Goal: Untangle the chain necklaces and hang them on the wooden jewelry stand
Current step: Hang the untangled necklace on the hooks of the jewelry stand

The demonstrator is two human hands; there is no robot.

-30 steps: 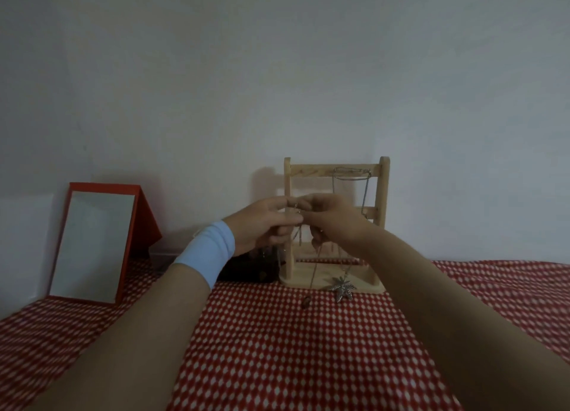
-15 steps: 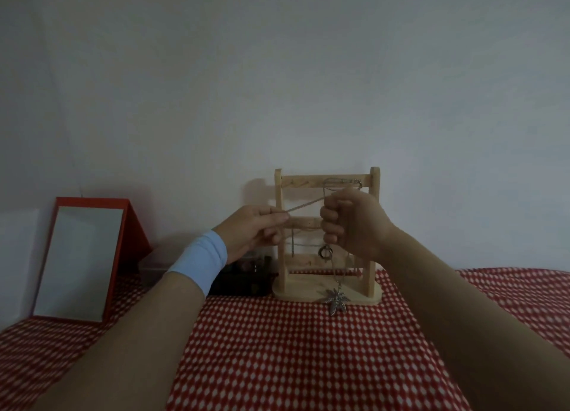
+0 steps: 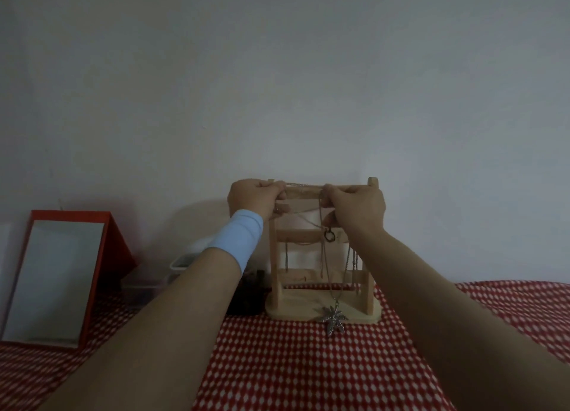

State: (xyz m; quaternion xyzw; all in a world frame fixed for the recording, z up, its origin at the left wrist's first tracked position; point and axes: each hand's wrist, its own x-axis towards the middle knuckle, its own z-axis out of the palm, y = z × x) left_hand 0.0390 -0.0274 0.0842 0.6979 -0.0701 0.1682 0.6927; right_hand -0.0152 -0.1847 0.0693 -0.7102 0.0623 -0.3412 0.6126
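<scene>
Left hand (image 3: 253,196) and right hand (image 3: 357,207), centre frame, each pinch the thin chain necklace (image 3: 303,184), stretched taut between them along the top bar of the wooden jewelry stand (image 3: 275,271). It looks light, limp and quick to snag; fingertip holds near its ends seem best. No writing is legible anywhere.

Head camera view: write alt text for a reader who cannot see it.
A person's left hand and right hand pinch a thin chain stretched between them at the top bar of a wooden jewelry stand. A leaf pendant dangles below the right hand, down by the stand's base. The stand sits on a red checked cloth.
</scene>
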